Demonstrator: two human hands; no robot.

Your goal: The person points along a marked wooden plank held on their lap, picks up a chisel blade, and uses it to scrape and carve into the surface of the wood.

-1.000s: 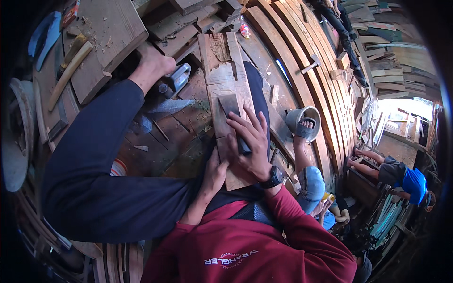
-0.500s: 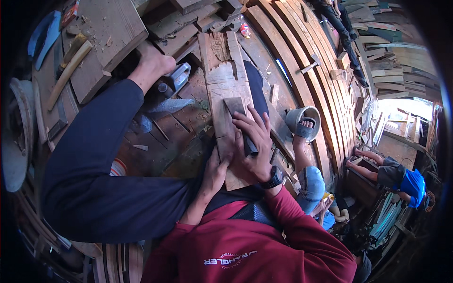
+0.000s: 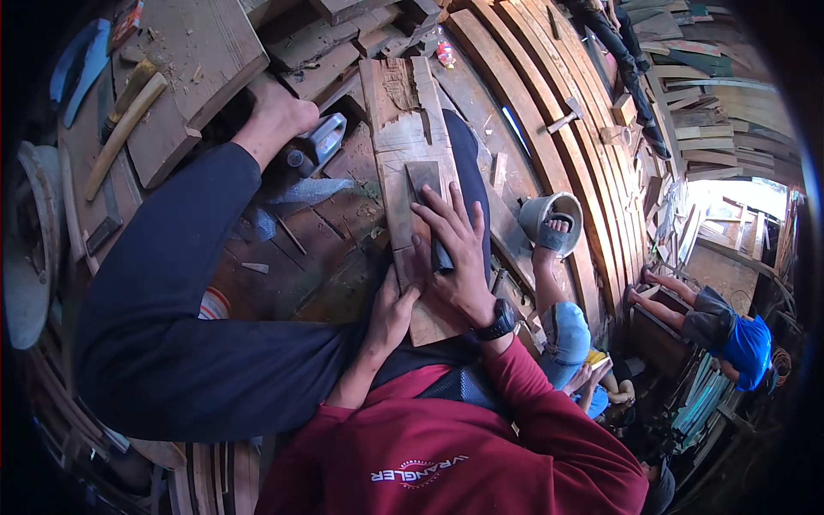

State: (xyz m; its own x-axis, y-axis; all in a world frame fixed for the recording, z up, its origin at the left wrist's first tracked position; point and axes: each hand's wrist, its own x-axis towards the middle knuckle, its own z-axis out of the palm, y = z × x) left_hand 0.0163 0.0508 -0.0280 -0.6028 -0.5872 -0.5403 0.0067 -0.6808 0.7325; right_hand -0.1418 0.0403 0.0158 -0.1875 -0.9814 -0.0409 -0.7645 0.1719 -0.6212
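A long, worn wooden board (image 3: 395, 184) lies across my lap, its far end chipped and split. On its face rests a flat, dark metal blade (image 3: 423, 174) with a dark rounded end. My right hand (image 3: 459, 257) is laid over this blade, fingers stretched along it and the palm around its rounded end; a black watch (image 3: 498, 319) is on that wrist. My left hand (image 3: 390, 319) grips the board's left edge near its close end, the thumb on top. The blade's underside and part of its rounded end are hidden.
Left, a thick wooden block (image 3: 202, 60) stands beside a wooden-handled tool (image 3: 129, 133). A plastic bottle (image 3: 324, 142) lies near my foot. At right, a person's foot rests in a pale bucket (image 3: 536, 213); beyond are long planks (image 3: 549, 154), a hammer (image 3: 566, 116) and a person in blue (image 3: 745, 348).
My right hand and the metal blade have slid a short way up the board, away from me. My left hand and the board have stayed in place. The person in blue has shifted slightly.
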